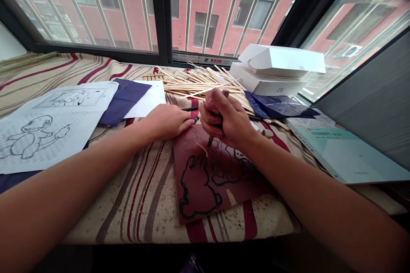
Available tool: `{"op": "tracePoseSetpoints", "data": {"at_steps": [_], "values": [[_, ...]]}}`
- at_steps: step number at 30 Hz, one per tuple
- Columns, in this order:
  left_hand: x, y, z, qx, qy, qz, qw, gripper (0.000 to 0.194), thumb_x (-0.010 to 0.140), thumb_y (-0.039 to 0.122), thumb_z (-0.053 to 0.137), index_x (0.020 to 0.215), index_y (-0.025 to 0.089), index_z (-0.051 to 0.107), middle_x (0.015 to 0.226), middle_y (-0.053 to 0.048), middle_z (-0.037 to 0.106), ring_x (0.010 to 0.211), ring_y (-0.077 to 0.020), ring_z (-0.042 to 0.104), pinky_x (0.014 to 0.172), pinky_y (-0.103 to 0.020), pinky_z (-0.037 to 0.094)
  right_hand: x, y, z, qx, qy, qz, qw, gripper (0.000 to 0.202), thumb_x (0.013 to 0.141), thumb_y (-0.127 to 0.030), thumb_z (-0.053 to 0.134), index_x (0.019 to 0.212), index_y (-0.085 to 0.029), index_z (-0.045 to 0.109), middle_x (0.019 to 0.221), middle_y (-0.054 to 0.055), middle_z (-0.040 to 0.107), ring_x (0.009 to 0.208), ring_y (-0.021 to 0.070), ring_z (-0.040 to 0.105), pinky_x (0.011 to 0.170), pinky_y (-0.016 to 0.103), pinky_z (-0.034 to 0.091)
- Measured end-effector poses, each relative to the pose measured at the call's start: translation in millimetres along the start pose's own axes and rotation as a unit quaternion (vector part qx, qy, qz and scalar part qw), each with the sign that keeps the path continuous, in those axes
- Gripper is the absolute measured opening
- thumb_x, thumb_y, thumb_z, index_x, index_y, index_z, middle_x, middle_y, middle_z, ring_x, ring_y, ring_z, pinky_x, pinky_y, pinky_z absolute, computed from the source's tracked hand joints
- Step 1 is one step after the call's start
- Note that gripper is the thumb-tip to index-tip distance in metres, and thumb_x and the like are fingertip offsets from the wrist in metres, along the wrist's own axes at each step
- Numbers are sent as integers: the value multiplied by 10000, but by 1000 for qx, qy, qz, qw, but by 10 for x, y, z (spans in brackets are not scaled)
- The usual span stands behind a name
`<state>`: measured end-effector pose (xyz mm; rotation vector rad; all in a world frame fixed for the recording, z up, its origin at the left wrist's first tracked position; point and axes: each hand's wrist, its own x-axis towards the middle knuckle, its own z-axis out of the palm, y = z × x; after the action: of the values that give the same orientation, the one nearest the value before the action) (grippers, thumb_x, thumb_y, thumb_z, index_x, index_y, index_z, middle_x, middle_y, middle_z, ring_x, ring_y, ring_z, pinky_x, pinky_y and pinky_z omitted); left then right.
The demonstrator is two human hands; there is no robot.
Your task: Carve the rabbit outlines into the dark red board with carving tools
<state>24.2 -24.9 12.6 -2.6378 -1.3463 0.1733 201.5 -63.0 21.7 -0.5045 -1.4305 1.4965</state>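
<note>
A reddish-brown board (pixel 198 204) with thick black cartoon outlines lies tilted on the striped cloth. My right hand (pixel 229 117) is wrapped in a fist round a carving tool (pixel 210 141), whose thin shaft points down to the board's surface. The handle is mostly hidden in the fist. A thin pale shaving (pixel 202 149) lies by the tip, and a pale bare patch (pixel 231 197) shows near the board's front edge. My left hand (pixel 171 121) holds the board's far left corner, fingers together. Dark slender tools (pixel 191 109) lie just beyond its fingertips, partly hidden.
Drawing sheets (pixel 60 128) and dark blue paper (pixel 124 100) lie on the left. Behind my hands is a heap of thin wooden sticks (pixel 198 81). White boxes (pixel 272 79), a dark blue sheet (pixel 278 106) and a book (pixel 349 149) lie right. Crumbs dot the striped cloth (pixel 128 204).
</note>
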Motion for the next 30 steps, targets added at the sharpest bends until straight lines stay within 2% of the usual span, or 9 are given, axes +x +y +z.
{"op": "tracePoseSetpoints", "data": {"at_steps": [5, 9, 14, 18, 22, 25, 30], "values": [[17, 29, 29, -2, 17, -1, 1000, 625, 1018, 497, 229, 1116, 217, 779, 976, -137, 804, 932, -350, 760, 786, -440, 531, 12, -3, 78, -20, 10, -15, 1000, 591, 814, -640, 799, 638, -227, 415, 520, -106, 325, 384, 31, 256, 325, 198, 189], [43, 45, 67, -14, 31, -17, 999, 631, 1005, 504, 244, 1103, 204, 790, 931, -150, 797, 930, -368, 759, 786, -458, 537, 48, 19, 126, -20, 8, -27, 999, 591, 817, -636, 798, 629, -225, 417, 505, -112, 309, 390, 25, 237, 338, 195, 187], [69, 54, 92, -32, 16, -35, 999, 606, 993, 477, 258, 1033, 196, 793, 951, -155, 798, 940, -362, 756, 805, -458, 539, 56, 32, 164, -18, -8, -24, 1000, 600, 798, -630, 815, 619, -224, 410, 505, -111, 318, 400, 24, 232, 350, 198, 193], [81, 67, 71, -44, 15, -53, 997, 567, 986, 473, 276, 1081, 198, 764, 1074, -140, 797, 979, -350, 751, 792, -433, 543, 50, 51, 180, -24, -5, -22, 999, 606, 794, -619, 824, 614, -219, 406, 512, -104, 334, 419, 24, 265, 369, 196, 221], [78, 82, 62, -25, -2, -61, 998, 525, 978, 425, 292, 996, 194, 763, 1030, -125, 797, 991, -334, 751, 830, -433, 545, 75, 77, 159, -9, -16, -24, 1000, 568, 805, -538, 852, 629, -217, 418, 510, -113, 335, 414, 23, 258, 369, 192, 218], [83, 80, 80, -19, 15, -58, 998, 480, 958, 404, 332, 1085, 197, 746, 1098, -114, 788, 994, -322, 748, 819, -416, 540, 90, 85, 145, -2, -29, -27, 999, 540, 823, -467, 859, 629, -214, 424, 505, -112, 350, 419, 23, 262, 378, 189, 241], [93, 80, 69, -22, 10, -56, 998, 456, 954, 398, 366, 1159, 185, 713, 1174, -124, 762, 1019, -311, 727, 817, -395, 524, 92, 105, 143, -16, -32, -30, 999, 553, 842, -469, 842, 612, -214, 409, 496, -108, 351, 417, 26, 265, 379, 191, 252]]}}
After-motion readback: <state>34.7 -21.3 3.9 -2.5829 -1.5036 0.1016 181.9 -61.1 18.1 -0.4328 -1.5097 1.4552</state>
